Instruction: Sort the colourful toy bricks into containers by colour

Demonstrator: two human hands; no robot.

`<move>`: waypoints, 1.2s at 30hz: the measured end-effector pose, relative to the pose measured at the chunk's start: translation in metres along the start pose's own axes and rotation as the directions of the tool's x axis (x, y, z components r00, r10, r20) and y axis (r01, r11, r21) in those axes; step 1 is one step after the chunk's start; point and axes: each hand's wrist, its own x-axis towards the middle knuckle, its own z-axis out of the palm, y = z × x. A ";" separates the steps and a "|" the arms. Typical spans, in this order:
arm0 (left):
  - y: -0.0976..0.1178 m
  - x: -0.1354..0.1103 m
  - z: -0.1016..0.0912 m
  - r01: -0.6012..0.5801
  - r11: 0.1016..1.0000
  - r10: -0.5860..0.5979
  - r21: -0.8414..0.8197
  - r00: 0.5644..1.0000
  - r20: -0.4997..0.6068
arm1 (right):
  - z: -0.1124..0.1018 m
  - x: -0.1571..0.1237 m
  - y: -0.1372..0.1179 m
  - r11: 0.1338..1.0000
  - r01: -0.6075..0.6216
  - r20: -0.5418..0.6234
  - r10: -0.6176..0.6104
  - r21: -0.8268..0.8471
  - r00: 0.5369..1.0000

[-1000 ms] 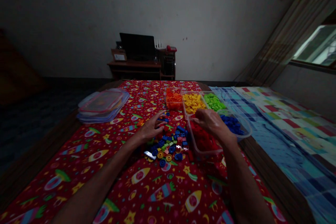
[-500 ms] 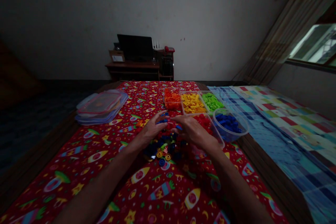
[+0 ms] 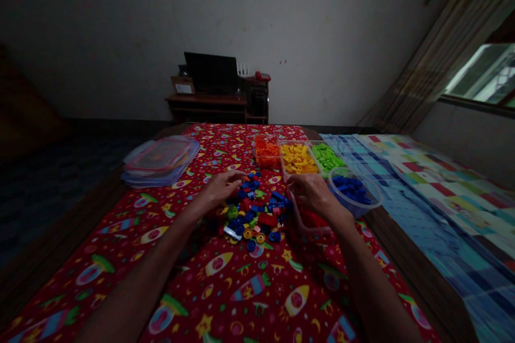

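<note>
A loose pile of mixed toy building bricks (image 3: pixel 257 214), mostly blue with some red, green, yellow and pink, lies on the tablecloth before me. My left hand (image 3: pixel 222 188) hovers at the pile's far left side, thumb and fingers apart, with nothing visible in it. My right hand (image 3: pixel 313 192) is over the left part of a clear tub of red bricks (image 3: pixel 314 220), fingers bent down and drawn together; what they may hold is hidden. Small yellow and blue wheels (image 3: pixel 251 246) lie at the pile's near edge.
Behind and beside the red tub stand clear tubs of orange bricks (image 3: pixel 266 153), yellow bricks (image 3: pixel 298 159), green bricks (image 3: pixel 326 157) and a round tub of blue bricks (image 3: pixel 352 190). Stacked plastic lids (image 3: pixel 161 161) lie at the left. A bed (image 3: pixel 426 203) adjoins the table's right side.
My hands have parted from above the pile: the left moved left, the right moved right to the red tub. More of the bricks shows between them.
</note>
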 end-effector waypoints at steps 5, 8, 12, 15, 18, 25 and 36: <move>-0.001 -0.014 0.007 -0.056 0.942 -0.059 0.330 0.942 0.329 | 0.045 -0.002 -0.036 0.981 0.186 0.246 -0.168 -0.055 0.955; 0.003 -0.019 0.014 -0.113 0.886 -0.040 0.450 0.948 0.316 | 0.067 -0.006 -0.042 0.967 0.215 0.273 -0.172 -0.134 0.946; 0.008 -0.017 0.014 -0.128 0.886 0.008 0.445 0.965 0.263 | 0.061 -0.006 -0.036 0.972 0.219 0.229 -0.193 -0.090 0.954; 0.012 -0.013 0.013 -0.004 0.969 -0.047 0.246 0.979 0.199 | 0.047 -0.004 -0.032 0.978 0.204 0.143 -0.197 -0.042 0.970; 0.019 -0.012 0.019 0.184 0.980 -0.167 -0.076 0.967 0.190 | 0.042 -0.003 -0.032 0.973 0.230 0.050 -0.229 -0.003 0.972; 0.031 -0.018 0.040 0.310 0.870 -0.235 -0.382 0.944 0.232 | 0.051 0.001 -0.027 0.964 0.263 -0.024 -0.263 0.023 0.965; -0.003 -0.007 -0.022 0.028 0.939 0.033 0.344 0.985 -0.170 | -0.035 -0.031 0.028 0.968 -0.140 -0.017 0.139 -0.207 0.990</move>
